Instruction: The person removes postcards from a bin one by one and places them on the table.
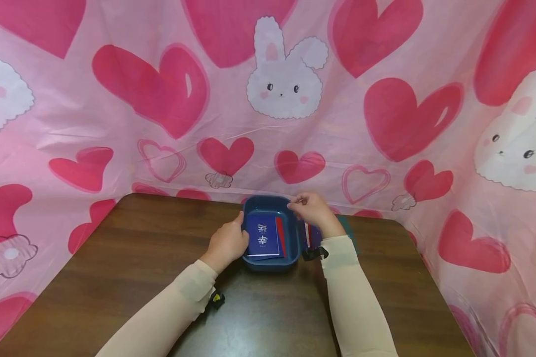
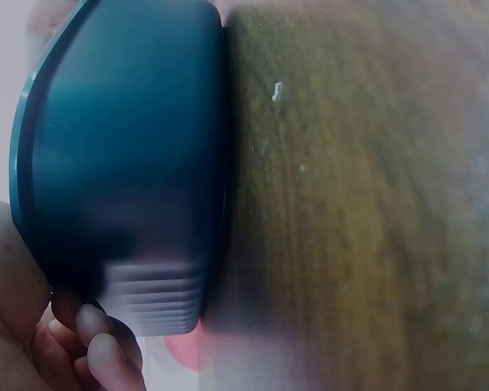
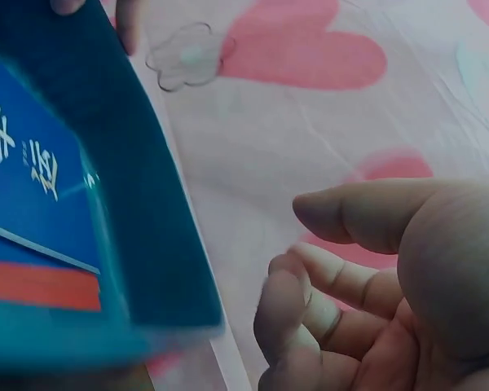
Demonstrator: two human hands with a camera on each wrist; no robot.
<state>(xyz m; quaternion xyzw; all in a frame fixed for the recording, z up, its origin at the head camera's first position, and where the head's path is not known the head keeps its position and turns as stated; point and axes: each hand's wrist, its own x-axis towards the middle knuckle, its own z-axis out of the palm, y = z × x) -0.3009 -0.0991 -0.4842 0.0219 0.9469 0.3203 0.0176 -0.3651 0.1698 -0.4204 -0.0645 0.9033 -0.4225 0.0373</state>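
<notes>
Just below the frame's centre, our left hand [image 1: 228, 240] grips the left side of a blue tray [image 1: 271, 267] with a blue card [image 1: 262, 237] inside. Near the tray's upper-right corner, our right hand [image 1: 313, 209] is loosely curled, thumb apart from fingers.

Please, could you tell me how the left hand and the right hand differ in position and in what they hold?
The left hand grips the blue tray, while the right hand holds nothing, its fingers loosely curled. The left hand is at the tray's left side; the right hand is near its far right corner. Both hands are bare and come out of cream sleeves.
</notes>
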